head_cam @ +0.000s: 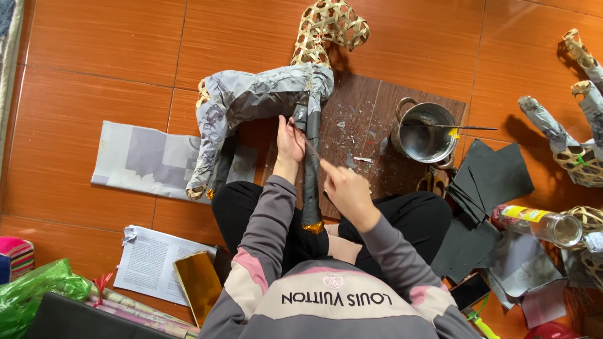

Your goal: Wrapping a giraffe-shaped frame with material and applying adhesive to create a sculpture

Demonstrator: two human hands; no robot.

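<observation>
The left hand (pixel 290 143) steadies the paper-covered woven animal frame (pixel 260 100) lying on the floor, fingers closed round its dark front leg (pixel 311 166). The right hand (pixel 344 188) pinches a thin stick (pixel 309 147) (a brush, likely) — short, light strokes along the leg should serve best, with the other hand's grip kept firm.

Single head view, steeply downward, close above lap and floor (pixel 94 56).

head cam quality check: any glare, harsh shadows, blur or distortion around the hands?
Head view: even, soft light; short shadows beside the woven frame animal and metal pot, mild sheen inside the pot. Left hand is sharp; right hand and its thin stick are slightly motion-blurred. Gold foil sheet reflects dully, no blown highlights. Edges bend a little, wide-angle.
</observation>
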